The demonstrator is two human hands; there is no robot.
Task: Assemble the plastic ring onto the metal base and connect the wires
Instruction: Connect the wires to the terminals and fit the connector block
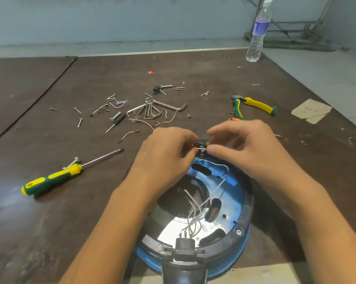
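Where hands meet: small black component [202, 144], mostly hidden, possibly a switch.
Left hand [166, 152]: curled fingers pinch it.
Right hand [244, 146]: thumb and forefinger pinch it.

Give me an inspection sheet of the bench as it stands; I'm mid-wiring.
Surface: dark brown table, scuffed, with a seam on its left.
Job's things: blue metal base open side up, black plastic ring round its rim; small black part held over the far rim.
Clutter: screwdriver, pliers, hex keys, loose screws, paper scrap, water bottle at the far right.
Grippers: left hand and right hand both pinch the small black part.
Cables: white wires fan from the black connector at the near rim; one curves up toward the small black part.
Surroundings: pale wall behind the table.
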